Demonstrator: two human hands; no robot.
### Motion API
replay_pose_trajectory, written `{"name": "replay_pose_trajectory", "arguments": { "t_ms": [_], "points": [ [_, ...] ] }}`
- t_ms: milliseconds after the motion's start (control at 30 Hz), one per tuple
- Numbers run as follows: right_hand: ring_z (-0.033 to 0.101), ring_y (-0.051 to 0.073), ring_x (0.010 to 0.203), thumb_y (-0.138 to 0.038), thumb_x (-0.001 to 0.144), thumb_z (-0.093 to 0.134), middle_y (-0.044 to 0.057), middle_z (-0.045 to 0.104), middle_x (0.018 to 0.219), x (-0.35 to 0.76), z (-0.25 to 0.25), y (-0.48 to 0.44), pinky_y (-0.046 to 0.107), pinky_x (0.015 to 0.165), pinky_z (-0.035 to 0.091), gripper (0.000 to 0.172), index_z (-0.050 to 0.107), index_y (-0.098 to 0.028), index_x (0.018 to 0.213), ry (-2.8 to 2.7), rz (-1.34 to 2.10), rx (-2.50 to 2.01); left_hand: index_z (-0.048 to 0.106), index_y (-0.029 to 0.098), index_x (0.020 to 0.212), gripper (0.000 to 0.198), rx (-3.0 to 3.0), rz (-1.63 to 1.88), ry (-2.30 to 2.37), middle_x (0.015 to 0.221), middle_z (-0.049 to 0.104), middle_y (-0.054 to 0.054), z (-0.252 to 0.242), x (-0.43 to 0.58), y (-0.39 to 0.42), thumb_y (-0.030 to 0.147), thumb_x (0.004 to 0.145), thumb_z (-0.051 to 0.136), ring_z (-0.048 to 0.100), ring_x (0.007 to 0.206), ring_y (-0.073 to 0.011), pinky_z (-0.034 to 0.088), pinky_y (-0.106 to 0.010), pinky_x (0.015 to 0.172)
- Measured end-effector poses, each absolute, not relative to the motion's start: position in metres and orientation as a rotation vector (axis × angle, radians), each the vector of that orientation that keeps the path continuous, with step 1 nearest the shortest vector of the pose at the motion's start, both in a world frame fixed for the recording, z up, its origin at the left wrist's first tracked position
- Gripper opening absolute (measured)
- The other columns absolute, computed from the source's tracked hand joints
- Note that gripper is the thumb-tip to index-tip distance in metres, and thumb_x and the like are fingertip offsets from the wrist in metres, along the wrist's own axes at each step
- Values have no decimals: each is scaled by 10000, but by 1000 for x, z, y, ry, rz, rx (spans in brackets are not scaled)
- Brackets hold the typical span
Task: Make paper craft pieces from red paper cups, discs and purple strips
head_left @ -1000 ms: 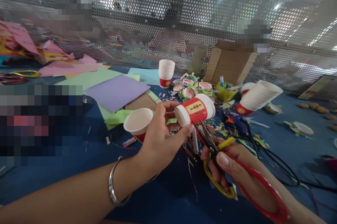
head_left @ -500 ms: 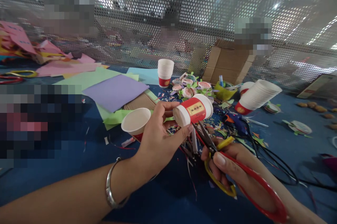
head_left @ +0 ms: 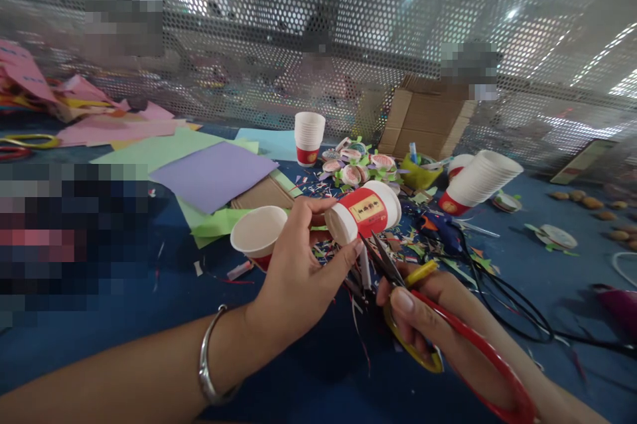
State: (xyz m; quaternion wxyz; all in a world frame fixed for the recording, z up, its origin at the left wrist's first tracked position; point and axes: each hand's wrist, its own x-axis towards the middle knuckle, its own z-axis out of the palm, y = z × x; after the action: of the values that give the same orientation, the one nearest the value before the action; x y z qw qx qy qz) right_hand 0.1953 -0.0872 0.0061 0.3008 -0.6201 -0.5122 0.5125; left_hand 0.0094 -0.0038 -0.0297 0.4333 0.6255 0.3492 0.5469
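Paper cup (head_left: pixel 371 213): one, tipped on its side above the table, between our two hands, its red band and yellow label facing us

Left hand (head_left: pixel 293 258): half curled, grasping the cup near its left end, thumb below and fingers around the far side; one silver bracelet (head_left: pixel 204 361) circles the wrist

Right hand (head_left: pixel 430 324): curled around the handles of one pair of scissors (head_left: pixel 391 269), blades slightly parted, tips at the cup's lower side; whether they touch it we cannot tell

Far left: we count one more pair of scissors, with red and yellow handles (head_left: pixel 14 154), beside heaped pink paper (head_left: pixel 117 130)

Left of centre: one purple sheet (head_left: pixel 213 175) over green ones, and one white cup (head_left: pixel 257 231), mouth up, partly behind our left hand

Centre: one upright stack of cups (head_left: pixel 309 135), nested too closely for us to number, and a heap of small decorated discs (head_left: pixel 353 175)

Right: one leaning cup stack (head_left: pixel 480 182) with one cup (head_left: pixel 458 165) behind it, one blue glue gun (head_left: pixel 440 226), two separate discs, and at least six brown lumps (head_left: pixel 592 202)
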Motion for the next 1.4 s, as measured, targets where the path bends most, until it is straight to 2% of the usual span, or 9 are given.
{"name": "replay_pose_trajectory", "arguments": {
  "t_ms": [133,300,567,767,1100,1200,1400],
  "points": [
    [513,110,503,-754,864,597,2,586,605,196,4,-87,249,484,384,627,670,-137,947,-1380,1379,-1626,543,237,1226,443,1575,1346,880,1161,671,-101,-29,9,-4,235,840,759,669,1051,-259,573,-431,904],
    [545,115,504,-747,859,608,14,601,580,197,1,-83,236,480,407,591,623,-165,759,-1430,1339,-1624,542,229,1223,466,1569,1347,892,1173,667,-111,-29,9,-2,230,819,774,673,1057,-264,575,-429,892],
    [490,114,455,-677,867,655,0,533,502,196,5,-80,248,443,358,565,565,-198,581,-1416,1337,-1669,508,204,1165,482,1554,1263,924,1144,685,-121,-29,8,8,285,794,804,698,1021,-263,584,-433,864],
    [480,103,441,-670,870,660,-6,526,489,198,0,-79,233,423,342,564,559,-195,583,-1372,1380,-1641,496,209,1144,408,1525,1173,841,1128,686,-105,-31,11,8,308,847,757,702,943,-227,591,-393,798],
    [472,107,454,-661,890,632,10,545,532,193,-1,-79,241,416,348,550,566,-207,588,-1331,1362,-1676,499,211,1207,422,1612,1221,902,1196,659,-119,-38,11,9,295,868,736,685,1032,-253,572,-432,888],
    [479,107,462,-659,900,619,7,528,521,192,2,-80,238,428,349,555,560,-204,588,-1352,1365,-1706,512,218,1218,429,1685,1248,947,1199,651,-110,-39,11,8,277,858,736,678,1059,-262,554,-447,927],
    [424,98,446,-712,854,636,-15,476,514,185,11,-78,233,408,336,566,548,-210,609,-1246,1400,-1721,520,210,1165,446,1597,1294,933,1140,676,-102,-37,14,12,252,799,772,675,1001,-241,570,-414,865]
  ]
}}
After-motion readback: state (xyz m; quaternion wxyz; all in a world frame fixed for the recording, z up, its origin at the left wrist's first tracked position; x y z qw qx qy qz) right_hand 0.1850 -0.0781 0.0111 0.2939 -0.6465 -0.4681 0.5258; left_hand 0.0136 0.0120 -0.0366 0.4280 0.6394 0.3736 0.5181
